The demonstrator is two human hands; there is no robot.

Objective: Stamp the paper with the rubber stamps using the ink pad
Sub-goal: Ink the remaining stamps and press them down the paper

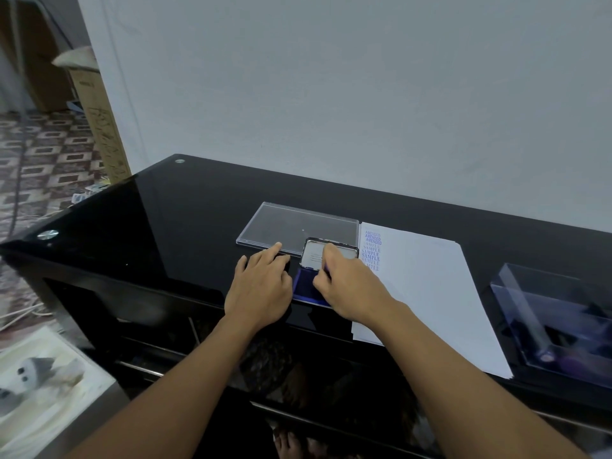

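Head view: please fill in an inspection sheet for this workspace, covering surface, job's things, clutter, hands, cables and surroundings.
Surface: black glossy table, reflective.
Job's things: ink pad open, its lid raised; paper stack to its right, with AMENDED and SAMPLE prints at its far left corner; stamp mostly hidden.
Clutter: clear flat lid beyond the pad; clear box at right, its dark contents blurred.
Hands: left hand rests on the table, fingers straight; right hand pinches the stamp over the pad.
Cables: white cables on the floor, left.
Surroundings: grey wall, patterned floor, cardboard box.
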